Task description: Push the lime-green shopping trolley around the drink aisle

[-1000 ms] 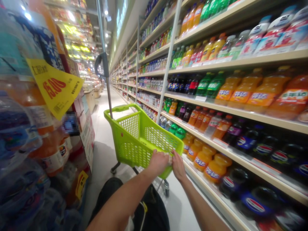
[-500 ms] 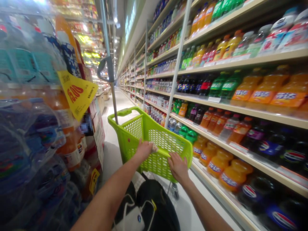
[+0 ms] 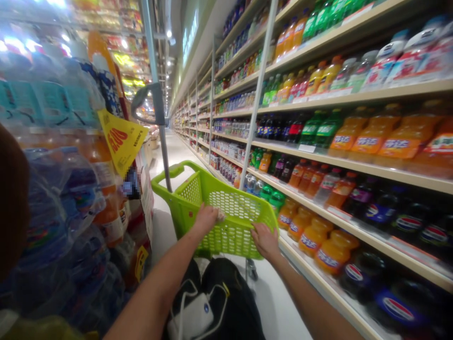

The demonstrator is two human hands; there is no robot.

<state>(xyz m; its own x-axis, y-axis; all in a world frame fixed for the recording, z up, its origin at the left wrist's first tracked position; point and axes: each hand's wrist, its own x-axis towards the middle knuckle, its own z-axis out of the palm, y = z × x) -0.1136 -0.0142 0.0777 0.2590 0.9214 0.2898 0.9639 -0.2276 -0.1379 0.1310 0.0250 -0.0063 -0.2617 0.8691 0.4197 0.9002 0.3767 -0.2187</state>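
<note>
A lime-green plastic shopping basket (image 3: 226,236) with perforated walls stands in front of me on a wheeled frame. My left hand (image 3: 207,219) is closed on its near rim, left of the middle. A small whitish bit shows by that hand's fingers, too blurred to name. Farther right, my right hand (image 3: 264,240) has its fingers hooked over the same rim. The basket's inside shows no goods where I can see it. A metal pole (image 3: 161,137) with a grey loop grip (image 3: 148,104) rises at its far left corner.
Shelves (image 3: 354,156) of bottled drinks line the right side, close to the basket. Wrapped bottle packs (image 3: 60,198) with a yellow price sign (image 3: 122,139) are stacked at left. Part of a person (image 3: 10,198) shows at the left edge. A white device with a cable (image 3: 193,316) lies on my lap.
Part of a person has come into view at the left edge. The basket and shelves sit slightly farther left in the picture. Both hands stay on the basket's rim.
</note>
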